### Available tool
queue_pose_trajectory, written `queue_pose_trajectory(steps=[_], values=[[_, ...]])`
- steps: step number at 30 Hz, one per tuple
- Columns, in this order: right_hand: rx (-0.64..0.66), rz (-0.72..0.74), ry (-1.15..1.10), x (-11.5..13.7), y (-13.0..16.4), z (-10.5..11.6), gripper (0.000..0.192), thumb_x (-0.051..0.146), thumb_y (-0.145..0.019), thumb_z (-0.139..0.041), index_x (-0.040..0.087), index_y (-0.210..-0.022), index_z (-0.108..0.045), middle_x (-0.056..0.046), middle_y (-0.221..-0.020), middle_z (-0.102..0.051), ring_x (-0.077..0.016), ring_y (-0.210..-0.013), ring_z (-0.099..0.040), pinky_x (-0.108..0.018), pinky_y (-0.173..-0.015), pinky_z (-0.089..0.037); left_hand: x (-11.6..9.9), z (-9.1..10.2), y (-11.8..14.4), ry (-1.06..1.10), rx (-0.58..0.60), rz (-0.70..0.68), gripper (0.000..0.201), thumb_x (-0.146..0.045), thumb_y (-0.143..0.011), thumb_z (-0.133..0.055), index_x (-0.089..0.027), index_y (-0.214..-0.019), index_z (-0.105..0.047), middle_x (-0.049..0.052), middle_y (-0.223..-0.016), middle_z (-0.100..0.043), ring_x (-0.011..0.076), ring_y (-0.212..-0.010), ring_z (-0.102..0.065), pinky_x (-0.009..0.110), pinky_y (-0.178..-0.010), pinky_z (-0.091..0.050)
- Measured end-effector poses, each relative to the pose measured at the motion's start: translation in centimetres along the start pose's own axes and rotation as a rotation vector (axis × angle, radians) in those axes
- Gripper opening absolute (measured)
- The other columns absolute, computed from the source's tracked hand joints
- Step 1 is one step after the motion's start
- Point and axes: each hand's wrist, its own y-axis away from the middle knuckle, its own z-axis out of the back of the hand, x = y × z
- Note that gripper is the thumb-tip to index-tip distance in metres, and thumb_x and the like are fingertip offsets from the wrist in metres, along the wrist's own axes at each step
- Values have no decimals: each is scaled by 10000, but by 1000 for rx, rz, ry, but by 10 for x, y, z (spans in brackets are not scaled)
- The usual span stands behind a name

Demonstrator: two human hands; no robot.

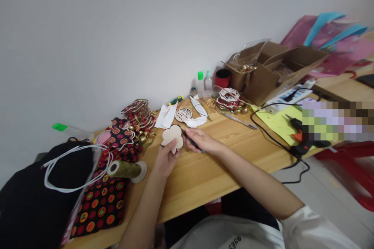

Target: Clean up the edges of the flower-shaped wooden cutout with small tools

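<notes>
My left hand (pixel 166 158) holds up a pale wooden cut-out shaped like a flower or cloud (pixel 172 136) by its lower edge, just above the wooden table (pixel 204 171). My right hand (pixel 201 141) rests on the table right beside it, closed around a thin dark pen-like tool (pixel 191 141) whose tip points toward the cut-out's right edge. What the tool's tip is doing is too small to tell.
Patterned red-and-black fabric (pixel 103 200), a spool of olive ribbon (pixel 127 169), white cord (pixel 73 163) on a black bag lie left. Behind are bells and ornaments (pixel 140 118), a round wooden disc (pixel 183 114), small bottles (pixel 200 84), a red cup (pixel 223 78), cardboard boxes (pixel 271 70). A glue gun (pixel 304 146) with black cable lies right.
</notes>
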Motion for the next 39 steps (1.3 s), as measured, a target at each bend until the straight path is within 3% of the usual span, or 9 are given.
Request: queue_pose_trajectory(steps=[10, 23, 39], values=[[-30, -16, -34, 0, -1, 0, 488, 618, -835, -356, 179, -623, -391, 93, -378, -368, -28, -273, -282, -164, -286, -192, 3, -2, 0, -46, -19, -8, 316, -201, -545, -796, -174, -835, -673, 4, -739, -674, 68, -554, -531, 145, -398, -350], [-76, -61, -37, 1, -1, 1, 445, 597, -817, -413, 181, -658, -404, 111, -366, -342, -21, -266, -207, -146, -267, -146, 3, -4, 0, -56, -54, -11, 343, -195, -505, -817, -168, -808, -660, -3, -708, -676, 72, -534, -544, 150, -384, -341], [-148, -110, 4, 4, -1, 3, 418, 549, -831, -433, 177, -641, -411, 109, -354, -345, -21, -257, -214, -144, -263, -128, 1, -2, 0, -46, -76, -80, 278, -188, -539, -798, -198, -774, -651, -22, -706, -667, 72, -537, -526, 151, -387, -322]])
